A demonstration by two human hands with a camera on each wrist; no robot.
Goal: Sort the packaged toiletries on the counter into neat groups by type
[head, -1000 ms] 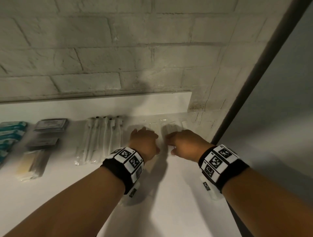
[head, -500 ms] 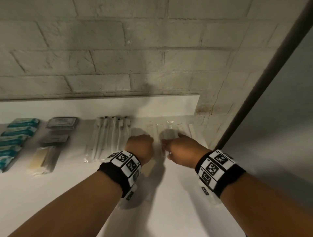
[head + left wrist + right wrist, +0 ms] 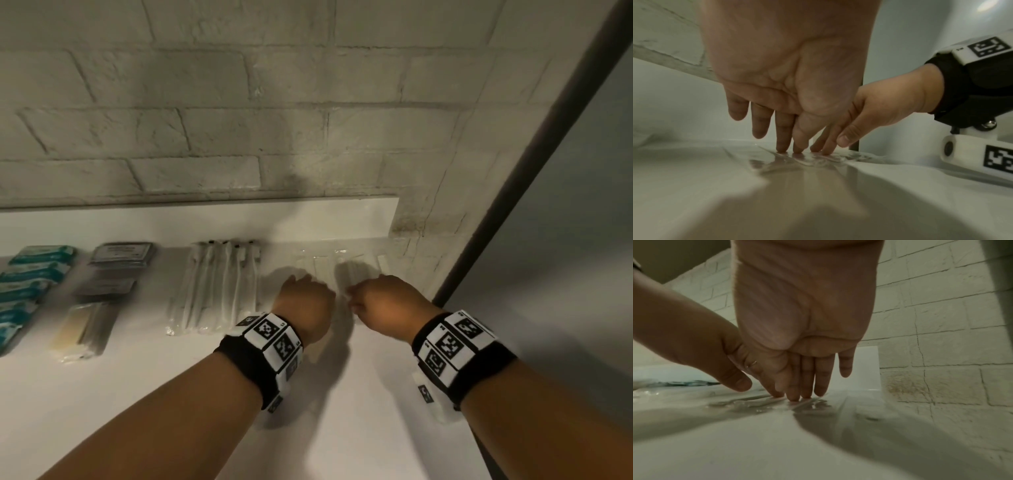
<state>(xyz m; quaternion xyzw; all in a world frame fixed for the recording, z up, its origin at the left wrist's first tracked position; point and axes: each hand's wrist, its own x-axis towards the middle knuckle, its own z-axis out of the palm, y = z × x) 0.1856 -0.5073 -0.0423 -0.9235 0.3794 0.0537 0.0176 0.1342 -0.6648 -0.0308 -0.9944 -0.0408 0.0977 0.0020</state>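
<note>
Several clear plastic packets (image 3: 337,265) lie side by side at the back right of the white counter (image 3: 342,428). My left hand (image 3: 305,301) and right hand (image 3: 383,301) sit next to each other on their near ends. In the left wrist view the left fingertips (image 3: 782,148) press straight down on the crinkled clear film (image 3: 797,160). The right fingertips (image 3: 794,396) press on the same film (image 3: 756,404) in the right wrist view. Neither hand curls round anything.
Left of the hands lie a row of wrapped white toothbrushes (image 3: 219,284), dark grey sachets (image 3: 120,255), a yellowish packet (image 3: 82,332) and teal packets (image 3: 30,274) at the far left. A brick wall (image 3: 308,137) backs the counter. A dark frame (image 3: 513,192) bounds the right.
Both hands stay pressed on the clear packets, shifting only slightly. The head view has drifted a little.
</note>
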